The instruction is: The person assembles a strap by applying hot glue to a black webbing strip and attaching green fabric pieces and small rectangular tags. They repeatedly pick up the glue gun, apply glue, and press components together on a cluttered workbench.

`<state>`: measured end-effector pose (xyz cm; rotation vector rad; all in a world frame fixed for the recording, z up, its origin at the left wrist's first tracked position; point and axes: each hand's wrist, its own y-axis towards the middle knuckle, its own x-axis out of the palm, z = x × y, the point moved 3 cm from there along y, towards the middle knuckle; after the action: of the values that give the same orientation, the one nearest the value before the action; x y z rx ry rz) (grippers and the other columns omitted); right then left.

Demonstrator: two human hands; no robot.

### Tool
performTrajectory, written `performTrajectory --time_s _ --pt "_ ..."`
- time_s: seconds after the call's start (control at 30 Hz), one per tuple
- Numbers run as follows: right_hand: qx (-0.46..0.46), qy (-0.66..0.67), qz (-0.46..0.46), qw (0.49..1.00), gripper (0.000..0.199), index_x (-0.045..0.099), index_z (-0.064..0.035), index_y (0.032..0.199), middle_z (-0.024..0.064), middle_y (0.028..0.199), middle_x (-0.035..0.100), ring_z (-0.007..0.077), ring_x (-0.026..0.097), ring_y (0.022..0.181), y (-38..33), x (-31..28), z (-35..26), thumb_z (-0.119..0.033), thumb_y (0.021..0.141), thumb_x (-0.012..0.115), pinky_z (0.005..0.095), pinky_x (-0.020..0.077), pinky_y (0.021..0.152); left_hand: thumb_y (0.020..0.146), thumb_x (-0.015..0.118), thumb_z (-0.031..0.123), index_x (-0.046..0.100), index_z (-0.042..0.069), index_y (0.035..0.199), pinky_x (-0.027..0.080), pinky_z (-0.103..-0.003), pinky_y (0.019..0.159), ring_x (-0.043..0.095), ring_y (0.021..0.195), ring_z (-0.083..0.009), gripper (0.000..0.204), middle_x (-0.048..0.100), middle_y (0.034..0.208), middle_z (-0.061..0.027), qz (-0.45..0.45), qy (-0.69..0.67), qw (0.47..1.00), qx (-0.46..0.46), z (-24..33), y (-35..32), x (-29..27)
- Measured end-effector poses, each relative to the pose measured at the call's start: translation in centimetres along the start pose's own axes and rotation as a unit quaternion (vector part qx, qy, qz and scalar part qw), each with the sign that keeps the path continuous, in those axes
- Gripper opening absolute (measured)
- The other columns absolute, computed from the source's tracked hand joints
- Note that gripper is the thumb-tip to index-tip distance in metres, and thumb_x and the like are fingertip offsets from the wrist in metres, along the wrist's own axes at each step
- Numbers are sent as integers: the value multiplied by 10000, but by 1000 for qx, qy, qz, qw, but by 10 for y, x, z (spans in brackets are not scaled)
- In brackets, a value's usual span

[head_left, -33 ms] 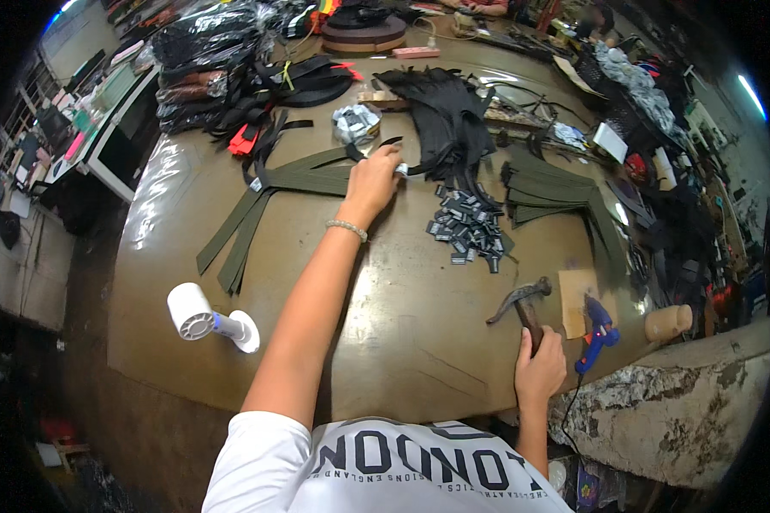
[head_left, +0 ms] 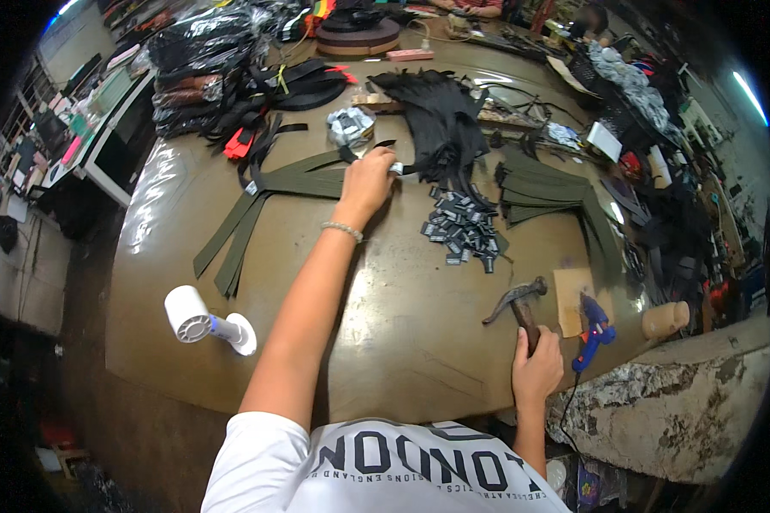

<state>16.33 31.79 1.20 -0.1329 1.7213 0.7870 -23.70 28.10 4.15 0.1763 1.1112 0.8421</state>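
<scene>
My left hand (head_left: 370, 175) reaches far over the brown table (head_left: 402, 325), a bead bracelet on its wrist. Its fingers are curled on a small silver piece (head_left: 395, 168) where the long olive webbing straps (head_left: 265, 195) end and a black strap begins. My right hand (head_left: 536, 369) grips the handle of a claw hammer (head_left: 518, 299) near the front edge, with the head resting on the table. A heap of small black buckles (head_left: 464, 229) lies between the two hands.
A pile of black straps (head_left: 441, 111) and a crumpled foil cup (head_left: 351, 126) lie beyond my left hand. Stacked olive straps (head_left: 543, 184) sit to the right. A blue glue gun (head_left: 592, 329), cardboard piece (head_left: 571, 295) and white handheld fan (head_left: 204, 321) lie near the front.
</scene>
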Motion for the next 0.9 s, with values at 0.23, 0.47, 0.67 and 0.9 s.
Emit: performTrajectory --time_s 0.23,0.47,0.67,0.9 --pt "-43 302 -41 952 429 558 -23 1263 151 1226 516 311 457 1180 10 -20 -55 -341 976 569 431 369 1010 907 711 278 662 -35 888 465 -295 642 524 685 -89 317 641 720 -78 15 -344 931 -119 72 -59 -50" --pt "148 720 -607 302 329 574 4 1230 27 1133 606 43 487 663 71 33 -162 -244 1017 538 185 397 473 910 714 221 679 3 849 392 -229 585 462 673 -37 230 562 719 63 -125 -349 878 -302 110 -202 -101" --pt "-18 674 -573 466 112 642 -46 978 -2 889 682 2 570 642 147 48 -183 -136 925 680 119 451 480 918 704 248 705 -36 916 435 -271 577 504 623 -104 284 639 713 -129 -180 -300 891 -290 116 -272 -120" --pt "-238 486 -257 801 288 691 -4 904 37 785 637 161 583 683 151 99 -224 -287 872 732 301 472 654 885 701 236 667 18 930 487 -393 594 624 662 -318 226 632 741 -146 -268 -115 937 -192 113 -287 -107"
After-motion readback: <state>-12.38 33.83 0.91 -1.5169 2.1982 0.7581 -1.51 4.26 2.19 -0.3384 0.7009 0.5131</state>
